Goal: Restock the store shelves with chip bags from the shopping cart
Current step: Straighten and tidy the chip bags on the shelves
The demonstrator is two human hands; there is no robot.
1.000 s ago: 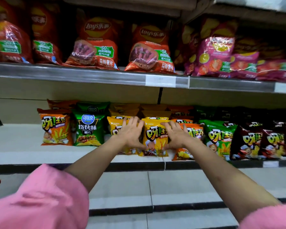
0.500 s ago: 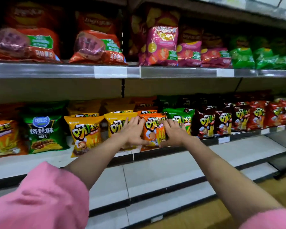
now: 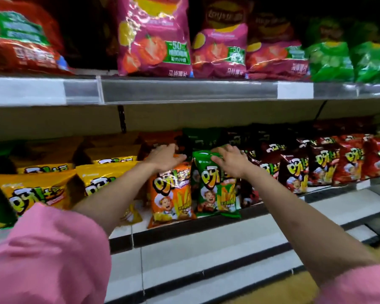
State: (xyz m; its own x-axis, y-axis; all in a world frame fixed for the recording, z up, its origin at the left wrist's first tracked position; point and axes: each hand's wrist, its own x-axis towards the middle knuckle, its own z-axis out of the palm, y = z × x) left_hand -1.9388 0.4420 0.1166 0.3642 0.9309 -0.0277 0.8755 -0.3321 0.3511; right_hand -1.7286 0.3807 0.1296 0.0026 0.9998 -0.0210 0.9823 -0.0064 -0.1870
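The left hand (image 3: pixel 166 157) rests flat on top of the orange bag (image 3: pixel 171 194) and the right hand (image 3: pixel 229 161) pinches the green bag (image 3: pixel 215 189), both standing on the middle shelf (image 3: pixel 206 224), probably to line them up.

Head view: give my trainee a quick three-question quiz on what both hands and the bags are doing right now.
1. True or false: the left hand rests on top of the orange bag.
2. Which bag does the right hand grip at its top edge? A) a yellow bag B) the green bag C) a dark red bag
3. Fill in: on the upper shelf, directly above the hands, stand ____ bags with tomato pictures.

Key: 1 true; 2 B; 3 pink, such as the pink bag.
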